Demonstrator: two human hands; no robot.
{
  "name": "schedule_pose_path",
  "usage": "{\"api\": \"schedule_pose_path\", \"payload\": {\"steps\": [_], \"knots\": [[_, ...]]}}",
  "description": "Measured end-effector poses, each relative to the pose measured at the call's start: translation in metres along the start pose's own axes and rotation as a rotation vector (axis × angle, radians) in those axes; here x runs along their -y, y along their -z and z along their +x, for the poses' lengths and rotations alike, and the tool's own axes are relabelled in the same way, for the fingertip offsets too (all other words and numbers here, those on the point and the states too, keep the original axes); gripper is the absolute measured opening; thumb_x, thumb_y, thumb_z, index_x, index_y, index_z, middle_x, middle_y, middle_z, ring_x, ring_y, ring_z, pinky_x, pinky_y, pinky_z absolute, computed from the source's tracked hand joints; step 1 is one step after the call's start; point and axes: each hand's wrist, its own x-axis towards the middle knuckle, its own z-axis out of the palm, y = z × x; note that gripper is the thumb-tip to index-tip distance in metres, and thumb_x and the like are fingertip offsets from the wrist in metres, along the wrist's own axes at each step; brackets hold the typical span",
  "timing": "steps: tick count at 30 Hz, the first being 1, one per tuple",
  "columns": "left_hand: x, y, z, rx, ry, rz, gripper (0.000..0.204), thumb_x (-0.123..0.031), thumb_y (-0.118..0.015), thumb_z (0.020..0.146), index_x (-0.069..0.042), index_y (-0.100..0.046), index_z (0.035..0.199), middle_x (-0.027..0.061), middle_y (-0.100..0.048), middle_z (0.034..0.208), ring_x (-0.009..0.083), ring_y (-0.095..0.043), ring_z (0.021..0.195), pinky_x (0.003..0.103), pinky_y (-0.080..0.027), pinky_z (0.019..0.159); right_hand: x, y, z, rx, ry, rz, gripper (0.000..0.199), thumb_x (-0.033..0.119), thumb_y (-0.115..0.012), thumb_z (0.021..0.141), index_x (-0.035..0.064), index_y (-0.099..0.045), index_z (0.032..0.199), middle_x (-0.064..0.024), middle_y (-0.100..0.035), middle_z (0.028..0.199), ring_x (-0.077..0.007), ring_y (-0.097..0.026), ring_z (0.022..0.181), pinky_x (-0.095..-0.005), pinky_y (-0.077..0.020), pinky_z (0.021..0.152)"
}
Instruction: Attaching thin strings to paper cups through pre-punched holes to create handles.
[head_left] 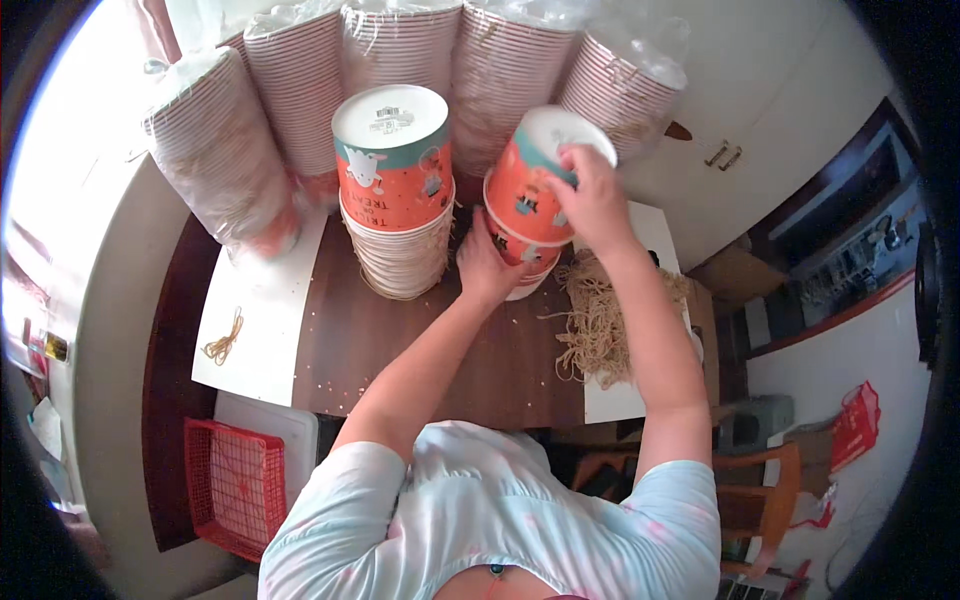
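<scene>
Head view: our left hand [483, 268] braces the side of a short stack of orange paper cups [525, 225], fingers wrapped on it; our right hand [592, 200] grips the tilted top cup at its white base. That stack sits mid-table [500, 370], just right of a taller finished stack [395, 190] with orange-teal print and white base up. Judging by this, one stack is done and the second partly built. Plastic-sleeved cup rolls [300, 90] line the back; rubber bands [600, 330] lie heaped right, a red basket [235, 485] lower left.
</scene>
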Motion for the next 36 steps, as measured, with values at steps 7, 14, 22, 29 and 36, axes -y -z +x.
{"api": "schedule_pose_path", "payload": {"steps": [7, 14, 22, 29, 36], "knots": [[0.025, 0.024, -0.018, -0.009, 0.076, -0.435, 0.078, -0.032, -0.068, 0.078, 0.002, -0.030, 0.138, 0.0228, -0.045, 0.131, 0.0349, -0.046, 0.121, 0.044, -0.035, 0.103, 0.030, 0.113, -0.028, -0.632, -0.306, 0.726, 0.024, 0.013, -0.064, 0.088, 0.0006, -0.051, 0.104, -0.0106, -0.061, 0.105, -0.0170, -0.056, 0.099, -0.0352, -0.0462, 0.085], [-0.045, 0.149, -0.095, 0.145, -0.764, 0.302, 0.050, -0.039, -0.074, 0.069, -0.009, -0.062, 0.107, 0.0115, -0.059, 0.110, 0.0318, -0.050, 0.112, 0.050, -0.032, 0.100, 0.059, -0.042, -0.218, -0.347, -1.393, 1.792, 0.023, 0.025, -0.054, 0.092, 0.0076, -0.059, 0.106, -0.0038, -0.064, 0.095, -0.0158, -0.061, 0.086, -0.0294, -0.0522, 0.074], [-0.001, 0.158, -0.137, 0.334, -0.702, 0.276, 0.023, -0.017, -0.076, 0.065, -0.010, -0.059, 0.079, 0.0017, -0.057, 0.077, 0.0211, -0.055, 0.085, 0.041, -0.042, 0.085, -0.024, -0.043, -0.214, 0.422, -0.541, 0.053, 0.021, 0.015, -0.068, 0.078, 0.0026, -0.064, 0.095, -0.0135, -0.061, 0.093, -0.0307, -0.059, 0.092, -0.0404, -0.0469, 0.079], [-0.004, 0.157, -0.145, 0.443, -0.645, 0.329, 0.023, -0.015, -0.074, 0.066, -0.010, -0.061, 0.085, 0.0040, -0.058, 0.085, 0.0225, -0.056, 0.095, 0.044, -0.041, 0.093, -0.104, -0.067, -0.214, 0.716, -0.074, -0.490, 0.012, 0.020, -0.070, 0.069, 0.0123, -0.069, 0.079, -0.0107, -0.063, 0.085, -0.0289, -0.056, 0.092, -0.0410, -0.0409, 0.086], [-0.031, 0.164, -0.126, 0.310, -0.247, -0.066, 0.018, -0.010, -0.071, 0.071, -0.006, -0.064, 0.087, 0.0093, -0.061, 0.091, 0.0270, -0.059, 0.093, 0.039, -0.045, 0.086, -0.053, -0.023, -0.166, 0.442, -0.417, 0.356, 0.011, 0.012, -0.069, 0.073, 0.0029, -0.066, 0.078, -0.0098, -0.064, 0.082, -0.0255, -0.062, 0.078, -0.0342, -0.0486, 0.073]]}}
